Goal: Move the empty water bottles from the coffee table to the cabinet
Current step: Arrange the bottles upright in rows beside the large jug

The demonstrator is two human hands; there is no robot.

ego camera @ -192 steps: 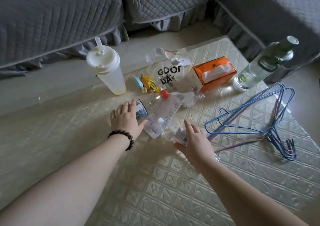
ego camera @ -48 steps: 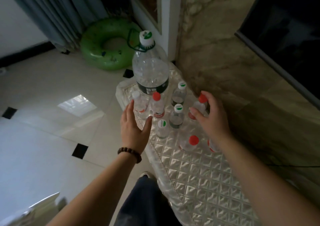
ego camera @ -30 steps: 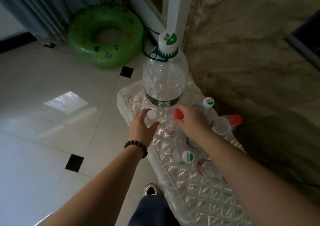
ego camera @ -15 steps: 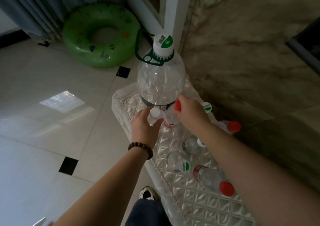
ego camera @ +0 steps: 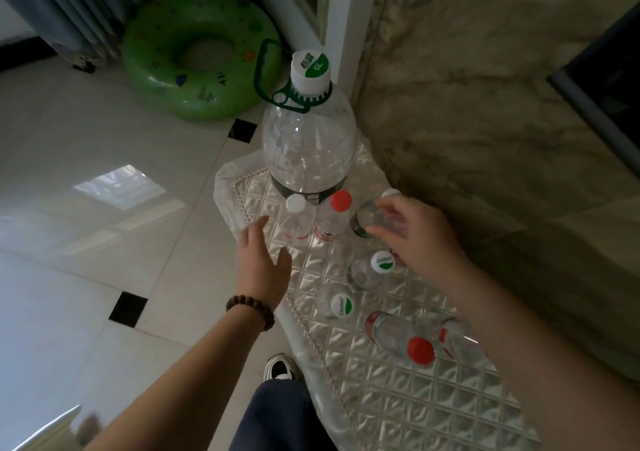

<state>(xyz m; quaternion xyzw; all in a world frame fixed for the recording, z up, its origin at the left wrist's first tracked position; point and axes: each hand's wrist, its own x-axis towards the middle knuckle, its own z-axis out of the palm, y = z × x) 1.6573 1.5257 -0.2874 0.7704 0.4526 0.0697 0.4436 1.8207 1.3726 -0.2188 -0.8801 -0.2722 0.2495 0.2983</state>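
Small empty water bottles stand on the cabinet top [ego camera: 381, 398], which has a quilted clear cover. A white-capped bottle [ego camera: 296, 218] and a red-capped bottle [ego camera: 334, 218] stand upright against the big 6L bottle [ego camera: 308, 145]. My left hand [ego camera: 263, 267] hovers open just in front of the white-capped one, touching nothing. My right hand [ego camera: 419, 236] curls thumb and fingers round a tilted clear bottle [ego camera: 367, 218] to the right of the red-capped one. Two green-and-white-capped bottles [ego camera: 369, 270] [ego camera: 336, 303] stand nearer. Two red-capped bottles [ego camera: 398, 336] [ego camera: 460, 343] lie on their sides.
A marble wall [ego camera: 485, 121] rises right behind the cabinet. A green swim ring [ego camera: 194, 52] lies on the tiled floor [ego camera: 86, 242] by grey curtains [ego camera: 62, 3]. My shoe [ego camera: 280, 369] and trouser leg are at the cabinet's left edge.
Both hands have let go of the white-capped and red-capped bottles by the big bottle. The left hand drew back; the right hand moved right and took hold of another bottle.
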